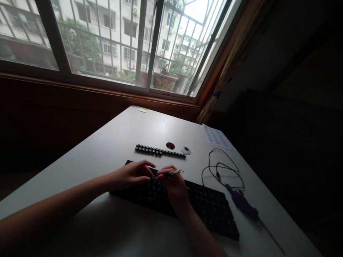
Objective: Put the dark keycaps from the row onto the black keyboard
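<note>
Across the surface (107,150), a black keyboard (211,205) is laid beneath the right grip (174,185) and the left grip (135,174), its long axis slanting from far left to near right. A slim tool (175,172) is held by the right grip, nearer the keyboard's middle. Whether anything is pinched by the curved left grip cannot be told; the tool's inner end is hidden, much detail lost in shadow.

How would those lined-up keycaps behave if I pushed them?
The keycaps would probably slide easily: they look small and light on a smooth, shiny table. Their lines might break apart, as they seem separate pieces. Blocky shapes make rolling unlikely.
</note>
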The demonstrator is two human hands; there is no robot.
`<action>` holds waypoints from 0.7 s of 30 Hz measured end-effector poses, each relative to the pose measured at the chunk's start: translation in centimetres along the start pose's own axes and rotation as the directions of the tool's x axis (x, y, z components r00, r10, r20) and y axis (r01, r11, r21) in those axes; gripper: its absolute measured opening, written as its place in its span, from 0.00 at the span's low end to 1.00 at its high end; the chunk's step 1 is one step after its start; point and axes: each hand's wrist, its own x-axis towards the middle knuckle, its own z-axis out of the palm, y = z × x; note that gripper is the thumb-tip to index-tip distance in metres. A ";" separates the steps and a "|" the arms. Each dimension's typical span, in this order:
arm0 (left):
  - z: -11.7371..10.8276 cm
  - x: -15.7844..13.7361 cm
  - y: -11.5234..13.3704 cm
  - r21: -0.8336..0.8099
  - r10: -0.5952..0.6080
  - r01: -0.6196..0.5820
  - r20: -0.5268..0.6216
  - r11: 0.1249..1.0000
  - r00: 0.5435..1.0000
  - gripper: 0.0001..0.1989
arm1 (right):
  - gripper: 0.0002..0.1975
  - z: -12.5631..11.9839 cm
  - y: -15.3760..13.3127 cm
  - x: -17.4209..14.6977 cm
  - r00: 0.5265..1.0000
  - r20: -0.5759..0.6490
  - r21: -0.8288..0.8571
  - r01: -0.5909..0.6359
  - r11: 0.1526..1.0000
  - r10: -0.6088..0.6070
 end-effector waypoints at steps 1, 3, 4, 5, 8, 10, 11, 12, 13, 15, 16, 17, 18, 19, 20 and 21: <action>0.0 0.0 -0.1 -0.035 -0.013 0.014 0.016 0.999 1.000 0.21 | 0.02 0.0 0.1 0.0 1.000 -0.009 0.002 0.000 1.000 0.000; -0.1 0.0 -0.3 -0.082 -0.044 0.046 0.031 0.996 0.999 0.19 | 0.02 -0.1 0.2 0.0 1.000 -0.011 0.004 0.004 1.000 -0.004; -0.1 0.0 -0.3 -0.107 -0.060 0.064 0.034 0.992 0.998 0.18 | 0.02 -0.1 0.2 0.0 1.000 -0.004 0.003 0.006 1.000 -0.006; -0.2 0.0 -0.3 -0.137 -0.077 0.081 0.037 0.987 0.996 0.18 | 0.02 -0.1 0.3 0.0 1.000 0.005 0.001 0.009 1.000 -0.009; -0.4 0.0 -0.2 -0.222 -0.124 0.135 0.063 0.966 0.990 0.16 | 0.02 -0.1 0.3 0.0 0.999 0.037 0.004 0.010 1.000 -0.010; -0.6 0.0 -0.2 -0.258 -0.142 0.157 0.074 0.953 0.987 0.16 | 0.02 -0.1 0.3 0.0 0.998 0.058 0.020 0.009 1.000 -0.010; -0.6 0.0 -0.2 -0.271 -0.148 0.163 0.077 0.949 0.986 0.15 | 0.02 0.0 0.2 0.1 0.998 0.065 0.032 0.010 0.999 -0.012; -0.7 0.1 -0.2 -0.281 -0.153 0.169 0.077 0.945 0.985 0.15 | 0.02 0.0 0.2 0.1 0.997 0.071 0.042 0.012 0.999 -0.015; -0.7 0.1 -0.2 -0.289 -0.159 0.175 0.078 0.941 0.984 0.15 | 0.02 0.0 0.1 0.1 0.997 0.078 0.049 0.015 0.999 -0.019; -0.8 0.0 -0.3 -0.306 -0.172 0.191 0.088 0.933 0.981 0.16 | 0.01 0.0 -0.1 0.1 0.995 0.093 0.049 0.020 0.999 -0.025; -0.8 0.0 -0.3 -0.315 -0.178 0.200 0.098 0.928 0.979 0.16 | 0.01 0.0 -0.1 0.1 0.995 0.100 0.046 0.020 0.999 -0.025; -0.9 -0.1 -0.3 -0.323 -0.182 0.208 0.109 0.923 0.977 0.17 | 0.01 0.0 -0.2 0.1 0.994 0.106 0.044 0.018 0.999 -0.023; -0.9 -0.1 -0.3 -0.329 -0.183 0.214 0.122 0.920 0.975 0.17 | 0.01 0.1 -0.3 0.1 0.994 0.111 0.046 0.015 0.999 -0.020; -1.0 -0.2 -0.3 -0.329 -0.183 0.219 0.137 0.919 0.974 0.18 | 0.02 0.1 -0.3 0.1 0.993 0.114 0.056 0.010 0.998 -0.017; -1.0 -0.2 -0.3 -0.327 -0.181 0.222 0.150 0.919 0.972 0.18 | 0.02 0.1 -0.3 0.0 0.993 0.119 0.071 0.004 0.997 -0.013; -1.1 -0.3 -0.3 -0.322 -0.180 0.224 0.163 0.920 0.970 0.18 | 0.02 0.1 -0.3 0.0 0.992 0.125 0.091 -0.002 0.996 -0.010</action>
